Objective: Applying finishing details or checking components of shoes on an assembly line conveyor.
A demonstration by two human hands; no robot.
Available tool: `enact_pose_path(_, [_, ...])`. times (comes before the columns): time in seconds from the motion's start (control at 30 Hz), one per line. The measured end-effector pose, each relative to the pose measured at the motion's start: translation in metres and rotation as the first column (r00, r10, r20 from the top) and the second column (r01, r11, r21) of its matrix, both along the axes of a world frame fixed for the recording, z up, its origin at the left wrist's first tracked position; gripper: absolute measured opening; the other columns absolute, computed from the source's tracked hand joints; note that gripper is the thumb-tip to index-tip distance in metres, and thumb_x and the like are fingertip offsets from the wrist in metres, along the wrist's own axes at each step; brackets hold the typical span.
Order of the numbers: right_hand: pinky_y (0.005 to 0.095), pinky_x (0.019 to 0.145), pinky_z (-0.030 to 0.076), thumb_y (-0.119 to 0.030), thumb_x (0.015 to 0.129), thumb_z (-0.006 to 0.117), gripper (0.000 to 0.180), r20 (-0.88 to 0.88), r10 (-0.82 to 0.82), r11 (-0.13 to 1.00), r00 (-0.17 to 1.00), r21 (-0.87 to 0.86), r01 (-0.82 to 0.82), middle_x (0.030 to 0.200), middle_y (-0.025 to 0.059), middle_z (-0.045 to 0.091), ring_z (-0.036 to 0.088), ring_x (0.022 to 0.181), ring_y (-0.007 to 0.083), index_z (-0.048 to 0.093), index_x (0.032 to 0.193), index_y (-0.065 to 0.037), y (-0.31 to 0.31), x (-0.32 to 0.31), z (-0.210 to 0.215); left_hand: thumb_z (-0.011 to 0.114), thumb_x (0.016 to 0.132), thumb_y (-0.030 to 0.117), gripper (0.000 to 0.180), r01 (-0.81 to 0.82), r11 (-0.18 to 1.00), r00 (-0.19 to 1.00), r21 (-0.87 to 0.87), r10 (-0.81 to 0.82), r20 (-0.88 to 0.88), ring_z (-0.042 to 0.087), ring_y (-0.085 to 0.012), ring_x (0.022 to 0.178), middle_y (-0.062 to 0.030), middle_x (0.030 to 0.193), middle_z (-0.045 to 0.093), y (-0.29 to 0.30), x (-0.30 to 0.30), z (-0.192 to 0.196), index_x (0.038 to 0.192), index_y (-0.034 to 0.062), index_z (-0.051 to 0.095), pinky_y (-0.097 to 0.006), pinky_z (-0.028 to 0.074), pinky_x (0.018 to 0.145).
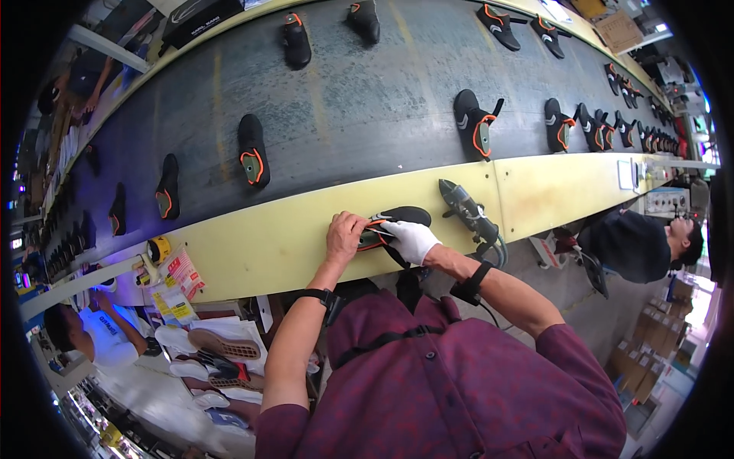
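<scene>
The left hand (345,233), bare, has its fingers together, clamped on a black shoe (410,215) at its opening; the white-gloved right hand (414,242) grips the opposite side; the shoe is on or just over the yellow bench (283,239); pale lettering marks a black box (200,20); print covers a red-and-white packet (183,272).

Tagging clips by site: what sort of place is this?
Likely a shoe factory line: black shoes spaced along a wide dark belt, with a yellow worktop running beside it.
</scene>
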State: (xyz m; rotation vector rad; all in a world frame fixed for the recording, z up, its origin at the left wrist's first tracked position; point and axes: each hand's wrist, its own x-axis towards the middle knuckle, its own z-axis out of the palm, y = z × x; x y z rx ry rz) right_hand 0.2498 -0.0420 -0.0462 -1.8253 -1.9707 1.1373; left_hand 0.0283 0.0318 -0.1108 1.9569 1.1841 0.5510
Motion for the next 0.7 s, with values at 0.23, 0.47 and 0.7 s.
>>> enact_pose_path(0.23, [0.049,0.093,0.058,-0.009,0.091,0.072,0.049,-0.212,0.048,0.98,0.976,0.197,-0.006,0.115,0.0207,0.074,0.072,0.108,0.0419,0.066,0.139,-0.012,-0.005,0.009,-0.003,0.066,0.103,0.026,0.019,-0.225,0.954,0.974,0.196,0.226,0.014,0.064,-0.0328,0.104,-0.0099,0.102,0.072,-0.013,-0.003,0.016,0.099,0.0088,0.075,-0.045,0.049,0.091])
enact_pose_path(0.47, [0.049,0.076,0.061,-0.014,0.094,0.072,0.035,-0.048,0.447,0.853,0.893,0.322,-0.41,0.114,0.0156,0.071,0.074,0.089,0.0405,0.07,0.129,-0.016,0.031,0.02,0.03,0.059,0.111,0.036,0.04,-0.337,0.858,0.939,-0.387,0.339,-0.066,0.07,-0.0276,0.074,-0.0118,0.083,0.071,-0.092,-0.017,0.044,0.095,0.0009,0.07,-0.04,0.053,0.069])
enact_pose_path(0.7, [0.0483,0.081,0.059,-0.019,0.087,0.079,0.029,0.1,0.714,0.665,0.693,0.216,-0.715,0.095,0.0138,0.074,0.074,0.093,0.0386,0.071,0.114,-0.012,0.07,0.014,0.024,0.062,0.105,0.061,0.061,0.093,0.422,0.933,-0.902,0.279,0.227,0.065,-0.017,0.105,-0.0059,0.12,0.071,-0.103,0.027,0.016,0.126,0.0057,0.072,-0.034,0.052,0.088])
